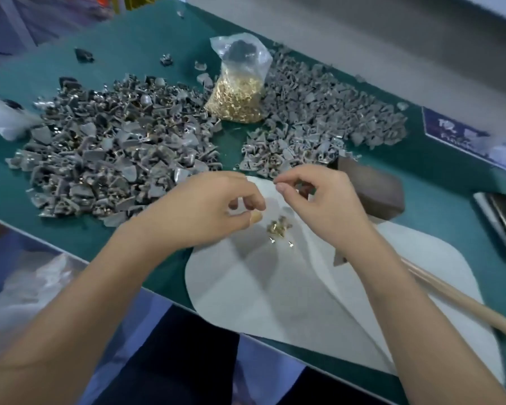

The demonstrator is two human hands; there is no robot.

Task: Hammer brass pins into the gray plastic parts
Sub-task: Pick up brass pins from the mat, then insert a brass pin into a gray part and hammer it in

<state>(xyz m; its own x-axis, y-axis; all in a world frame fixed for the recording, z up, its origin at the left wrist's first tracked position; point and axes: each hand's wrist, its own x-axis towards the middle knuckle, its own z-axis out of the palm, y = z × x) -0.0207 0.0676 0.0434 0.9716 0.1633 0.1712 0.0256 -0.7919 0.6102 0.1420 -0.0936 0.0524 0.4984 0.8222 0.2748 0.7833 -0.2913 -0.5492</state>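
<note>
A green work table [146, 51] is seen from above, with a white mat [275, 293] laid at its near edge. Both hands are held over the far end of the mat, near each other but apart. The left hand [208, 209] is shown with fingers curled and fingertips drawn toward the thumb; whether anything is pinched there cannot be told. The right hand [322, 197] is shown with thumb and forefinger brought together as in a pinch, but what is held is too small to tell.

Between the hands, a small cluster of brass pins [278, 227] lies on the mat, with two loose pins just nearer. A clear bag of brass pins [236, 96] stands at the far centre. To its left a large heap of gray plastic parts [111, 147] is spread, some with brass visible; to its right a second heap [327, 112] is spread.

A hammer is laid at the right, its dark head [374, 188] on the table and its wooden handle [462, 299] crossing the mat. A flat metal object [503, 223] lies at the far right.
</note>
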